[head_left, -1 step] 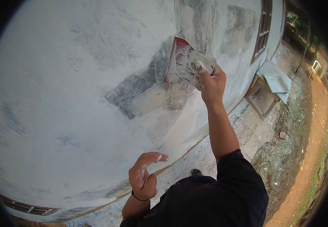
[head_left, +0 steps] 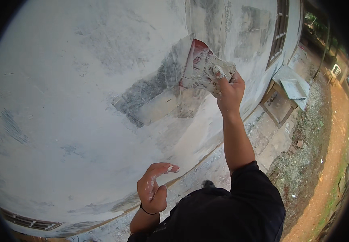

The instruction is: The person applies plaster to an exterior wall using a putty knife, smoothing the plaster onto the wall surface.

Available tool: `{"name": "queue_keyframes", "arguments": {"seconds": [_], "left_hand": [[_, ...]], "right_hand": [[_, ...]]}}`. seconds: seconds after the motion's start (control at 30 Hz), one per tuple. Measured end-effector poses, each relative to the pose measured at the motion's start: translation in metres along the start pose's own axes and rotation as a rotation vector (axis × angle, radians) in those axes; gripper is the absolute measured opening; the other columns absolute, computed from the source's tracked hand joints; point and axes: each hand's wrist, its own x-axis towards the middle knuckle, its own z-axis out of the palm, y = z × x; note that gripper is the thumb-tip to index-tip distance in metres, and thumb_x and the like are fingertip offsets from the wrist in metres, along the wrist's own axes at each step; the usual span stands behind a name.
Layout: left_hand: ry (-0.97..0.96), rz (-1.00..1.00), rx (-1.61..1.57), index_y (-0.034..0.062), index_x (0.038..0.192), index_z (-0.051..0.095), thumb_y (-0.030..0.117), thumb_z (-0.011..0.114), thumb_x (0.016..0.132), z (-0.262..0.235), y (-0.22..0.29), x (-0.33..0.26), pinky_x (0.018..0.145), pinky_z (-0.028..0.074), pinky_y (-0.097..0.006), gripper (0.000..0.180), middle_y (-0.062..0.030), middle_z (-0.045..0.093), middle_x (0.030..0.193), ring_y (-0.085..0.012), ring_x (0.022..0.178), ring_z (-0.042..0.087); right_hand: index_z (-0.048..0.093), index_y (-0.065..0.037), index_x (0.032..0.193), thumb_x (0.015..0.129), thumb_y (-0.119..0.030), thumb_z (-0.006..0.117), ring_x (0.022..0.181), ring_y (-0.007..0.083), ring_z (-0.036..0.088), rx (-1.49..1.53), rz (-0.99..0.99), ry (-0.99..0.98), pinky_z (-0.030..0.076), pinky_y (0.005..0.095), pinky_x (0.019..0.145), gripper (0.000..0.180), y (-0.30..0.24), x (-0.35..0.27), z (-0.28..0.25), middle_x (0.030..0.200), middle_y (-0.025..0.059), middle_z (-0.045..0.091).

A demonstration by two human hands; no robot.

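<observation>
A red putty spreader (head_left: 206,66), thickly smeared with white putty, is in the grip of my right hand (head_left: 230,94). My thumb lies along its face, and its wide straight edge points left, toward the wall (head_left: 81,133). Beside and below the spreader, the wall shows a dark grey bare patch (head_left: 146,94) with a paler strip through it. My left hand (head_left: 153,187) hangs low in front of the wall with nothing in it. Its fingers bend forward, apart from the thumb, with dabs of putty on them. Whether the spreader's edge touches the wall is hard to see.
To the right, a metal tray (head_left: 293,88) rests on a wooden frame (head_left: 278,109) close to the wall. Gravel (head_left: 303,161) and an orange dirt path (head_left: 323,181) lie beyond. A barred window (head_left: 279,34) is set in the wall, and a pale chair (head_left: 336,70) stands far off.
My right hand and the spreader have shifted slightly to the right. My left hand has stayed where it was.
</observation>
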Motion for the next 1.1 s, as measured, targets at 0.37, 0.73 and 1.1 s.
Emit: {"name": "queue_keyframes", "arguments": {"seconds": [0.37, 0.73, 1.1], "left_hand": [[0.085, 0.002, 0.007, -0.0093, 0.108, 0.052, -0.009, 0.035, 0.055, -0.041, 0.022, -0.036, 0.083, 0.044, -0.038, 0.055, -0.0243, 0.059, 0.097, -0.0308, 0.091, 0.06], [0.173, 0.025, 0.019, -0.01, 0.106, 0.051, -0.007, 0.036, 0.057, -0.085, 0.045, -0.075, 0.082, 0.046, -0.042, 0.052, -0.0259, 0.057, 0.097, -0.0331, 0.09, 0.059], [0.111, 0.015, -0.033, -0.0096, 0.109, 0.049, -0.008, 0.035, 0.056, -0.059, 0.038, -0.061, 0.084, 0.045, -0.043, 0.054, -0.0266, 0.056, 0.099, -0.0334, 0.091, 0.059]], "right_hand": [[0.055, 0.002, 0.086, 0.06, 0.002, 0.065, 0.072, 0.0324, 0.05, -0.915, -0.711, 0.033, 0.042, 0.0394, 0.061, 0.028, 0.034, -0.066, 0.094, 0.077, 0.0148, 0.051], [0.053, 0.001, 0.082, 0.059, 0.003, 0.065, 0.068, 0.0312, 0.049, -0.711, -0.676, -0.017, 0.042, 0.0391, 0.059, 0.026, 0.027, -0.142, 0.172, 0.074, 0.0139, 0.047], [0.058, 0.002, 0.081, 0.06, 0.006, 0.058, 0.06, 0.0255, 0.052, -0.516, -0.633, -0.211, 0.043, 0.0327, 0.054, 0.021, -0.005, -0.158, 0.119, 0.071, 0.0118, 0.055]]}}
